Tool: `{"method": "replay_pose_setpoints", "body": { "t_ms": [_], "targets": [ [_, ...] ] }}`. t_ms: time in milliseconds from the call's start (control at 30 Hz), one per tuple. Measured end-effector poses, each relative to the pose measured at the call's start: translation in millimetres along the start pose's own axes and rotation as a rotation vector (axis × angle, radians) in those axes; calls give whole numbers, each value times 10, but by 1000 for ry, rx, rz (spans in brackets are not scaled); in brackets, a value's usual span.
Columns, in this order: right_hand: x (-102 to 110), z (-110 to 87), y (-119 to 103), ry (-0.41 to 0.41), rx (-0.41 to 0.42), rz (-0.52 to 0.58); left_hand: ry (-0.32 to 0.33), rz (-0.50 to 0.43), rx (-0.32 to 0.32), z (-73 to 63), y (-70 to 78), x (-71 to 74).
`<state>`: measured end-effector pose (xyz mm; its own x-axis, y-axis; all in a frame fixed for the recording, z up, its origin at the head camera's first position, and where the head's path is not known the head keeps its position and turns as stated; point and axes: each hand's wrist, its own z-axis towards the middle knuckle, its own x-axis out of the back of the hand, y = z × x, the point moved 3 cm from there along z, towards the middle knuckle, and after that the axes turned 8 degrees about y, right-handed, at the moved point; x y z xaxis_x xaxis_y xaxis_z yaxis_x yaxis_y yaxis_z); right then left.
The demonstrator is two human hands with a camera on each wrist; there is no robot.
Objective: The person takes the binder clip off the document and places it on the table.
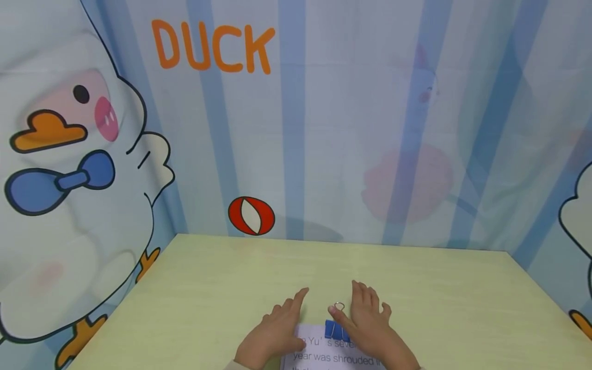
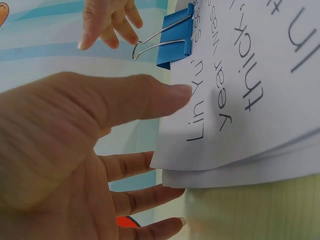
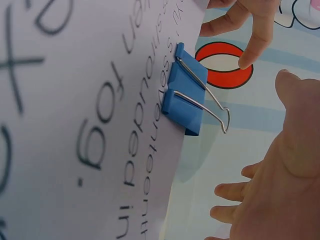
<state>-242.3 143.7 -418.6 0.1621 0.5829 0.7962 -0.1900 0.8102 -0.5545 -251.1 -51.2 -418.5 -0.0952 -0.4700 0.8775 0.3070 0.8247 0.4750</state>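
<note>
A stack of white printed sheets [image 1: 319,354] lies at the table's near edge, with large black text on top. A blue binder clip [image 1: 334,330] bites its upper edge, and its wire handles [image 3: 212,107] stick out past the paper. My left hand [image 1: 275,329] is spread at the upper left corner; its thumb [image 2: 150,97] overlaps the top sheet in the left wrist view, its other fingers extending by the stack's edge. My right hand [image 1: 370,324] is just right of the clip, fingers straight and thumb apart, holding nothing.
The pale yellow-green table [image 1: 222,288] stretches behind and to both sides of the hands. A printed curtain [image 1: 324,103] with blue stripes, a large duck [image 1: 78,231] and a red-and-white ball picture [image 1: 263,216] hangs behind the table and along its sides.
</note>
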Motion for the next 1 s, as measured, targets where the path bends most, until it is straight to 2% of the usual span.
{"method": "replay_pose_setpoints", "body": {
  "t_ms": [333,633,867,1000],
  "targets": [
    [-49,12,54,-11,-5,-8,-18,64,2,24,3,-34],
    [-106,11,72,-52,-29,-21,-39,81,25,-23,-15,-49],
    [-96,29,81,-53,-10,-42,-19,69,-26,-40,1,-25],
    [-86,32,83,-54,-4,-37,-7,62,-22,-37,-5,-33]
  ]
}}
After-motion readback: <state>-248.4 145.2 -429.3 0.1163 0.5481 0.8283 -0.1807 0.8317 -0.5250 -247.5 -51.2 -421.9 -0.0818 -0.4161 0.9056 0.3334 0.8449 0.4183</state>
